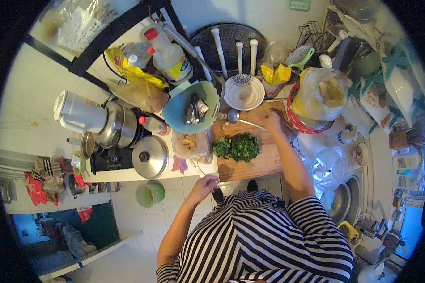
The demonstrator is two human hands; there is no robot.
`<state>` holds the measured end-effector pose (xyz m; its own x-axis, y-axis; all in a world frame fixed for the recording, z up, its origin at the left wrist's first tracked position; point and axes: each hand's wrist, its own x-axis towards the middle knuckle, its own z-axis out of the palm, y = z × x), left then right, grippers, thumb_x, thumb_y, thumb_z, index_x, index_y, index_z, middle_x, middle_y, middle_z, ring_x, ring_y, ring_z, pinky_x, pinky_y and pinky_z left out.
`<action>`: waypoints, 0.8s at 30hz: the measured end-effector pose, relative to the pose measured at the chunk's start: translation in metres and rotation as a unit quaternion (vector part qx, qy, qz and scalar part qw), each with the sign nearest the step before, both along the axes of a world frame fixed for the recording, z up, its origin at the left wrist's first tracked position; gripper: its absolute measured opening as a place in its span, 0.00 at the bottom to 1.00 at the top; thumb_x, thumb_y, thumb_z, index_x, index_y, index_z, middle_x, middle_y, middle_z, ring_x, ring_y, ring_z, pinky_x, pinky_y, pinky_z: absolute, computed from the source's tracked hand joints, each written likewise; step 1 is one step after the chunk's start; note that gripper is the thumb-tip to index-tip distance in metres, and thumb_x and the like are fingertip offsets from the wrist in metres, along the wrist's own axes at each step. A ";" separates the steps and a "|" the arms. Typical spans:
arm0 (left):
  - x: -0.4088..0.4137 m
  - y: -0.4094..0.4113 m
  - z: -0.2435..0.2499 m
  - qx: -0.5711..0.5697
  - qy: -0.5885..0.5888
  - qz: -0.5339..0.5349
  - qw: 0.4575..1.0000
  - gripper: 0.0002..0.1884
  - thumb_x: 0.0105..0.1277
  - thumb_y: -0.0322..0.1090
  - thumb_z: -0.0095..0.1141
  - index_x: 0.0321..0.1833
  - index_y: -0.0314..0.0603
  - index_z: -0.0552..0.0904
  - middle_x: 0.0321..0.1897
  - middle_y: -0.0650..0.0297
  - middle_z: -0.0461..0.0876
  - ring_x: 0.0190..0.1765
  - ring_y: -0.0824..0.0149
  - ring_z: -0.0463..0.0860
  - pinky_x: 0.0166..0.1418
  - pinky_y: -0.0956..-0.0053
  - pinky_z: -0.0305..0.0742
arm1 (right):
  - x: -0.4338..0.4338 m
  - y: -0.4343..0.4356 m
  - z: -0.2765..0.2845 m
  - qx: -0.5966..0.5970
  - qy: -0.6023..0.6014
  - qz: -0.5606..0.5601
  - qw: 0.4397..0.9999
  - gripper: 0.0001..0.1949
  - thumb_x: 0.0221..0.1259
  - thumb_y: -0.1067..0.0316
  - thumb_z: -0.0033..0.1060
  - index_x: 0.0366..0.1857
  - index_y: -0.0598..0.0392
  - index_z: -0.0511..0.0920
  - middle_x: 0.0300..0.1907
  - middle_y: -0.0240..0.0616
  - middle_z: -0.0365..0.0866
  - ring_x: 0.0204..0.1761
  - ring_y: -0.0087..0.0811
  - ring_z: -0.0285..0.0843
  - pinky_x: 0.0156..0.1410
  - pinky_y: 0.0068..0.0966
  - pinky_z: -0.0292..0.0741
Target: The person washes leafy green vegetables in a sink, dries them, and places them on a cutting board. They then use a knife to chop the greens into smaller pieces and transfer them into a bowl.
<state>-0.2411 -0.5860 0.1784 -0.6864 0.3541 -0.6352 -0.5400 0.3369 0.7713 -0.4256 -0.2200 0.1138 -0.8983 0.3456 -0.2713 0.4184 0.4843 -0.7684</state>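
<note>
My right hand (272,122) reaches over the far right part of a wooden cutting board (248,173), fingers pointing down. A metal ladle (233,116) lies beside it, its handle running up to the hand; whether I grip it cannot be made out. On the board sits a heap of chopped leafy greens (238,146), with a few small pale pieces (226,125) behind it. My left hand (206,185) hovers by the counter's front edge, fingers bent together. A small pale spot shows at its fingertips, too small to identify. Just beyond it lies a thin metal utensil (199,169).
Left of the board are a bag of pale brown pieces (188,142), a pot lid (150,156) and a scalloped blue-green bowl (175,109). Behind stands a white bowl (244,94). A red patterned container (297,122) is at right, near the sink (357,187). A green bin (151,193) stands on the floor.
</note>
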 end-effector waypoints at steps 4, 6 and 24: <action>-0.011 0.009 -0.002 -0.137 0.215 -0.037 0.966 0.17 0.67 0.35 0.59 0.55 0.33 0.78 0.48 0.54 0.84 0.46 0.61 0.85 0.48 0.69 0.80 | 0.090 0.029 0.022 0.278 0.027 0.055 0.959 0.18 0.59 0.62 0.59 0.53 0.53 0.78 0.51 0.51 0.81 0.56 0.52 0.77 0.60 0.45 0.73; -0.016 0.018 0.000 -0.164 0.253 -0.007 0.954 0.18 0.66 0.34 0.60 0.55 0.32 0.77 0.48 0.50 0.83 0.46 0.57 0.85 0.47 0.68 0.80 | 0.130 0.044 0.016 0.356 0.023 0.070 0.932 0.20 0.58 0.64 0.59 0.56 0.51 0.77 0.55 0.48 0.79 0.59 0.51 0.75 0.62 0.45 0.71; -0.062 0.114 -0.005 -0.213 0.478 -0.050 0.851 0.29 0.57 0.26 0.59 0.64 0.33 0.70 0.68 0.41 0.64 0.68 0.40 0.67 0.71 0.56 0.66 | 0.162 0.086 -0.038 0.366 -0.078 0.072 0.925 0.34 0.57 0.63 0.64 0.69 0.49 0.60 0.49 0.52 0.79 0.49 0.51 0.81 0.51 0.45 0.79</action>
